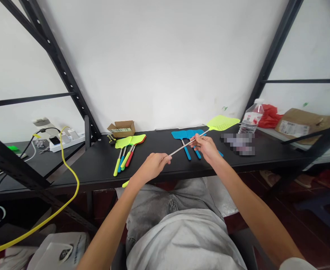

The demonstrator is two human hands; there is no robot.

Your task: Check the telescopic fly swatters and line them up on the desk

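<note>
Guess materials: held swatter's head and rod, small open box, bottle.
Swatter head: likely plastic, matte; even lime colour, perforated.
Rod: probably metal, dull silver; thin, straight, greyish. Coating unclear.
Box: apparently cardboard, matte brown; folded flaps.
Bottle: likely clear plastic, glossy; see-through with highlights.

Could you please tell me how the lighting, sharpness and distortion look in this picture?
In the head view, the white wall is bright; the floor below is dim; the uprights splay outward toward the top, suggesting wide-angle distortion; a pixelated patch near the bottle hides detail; the held fly swatter shows no strong blur.
</note>
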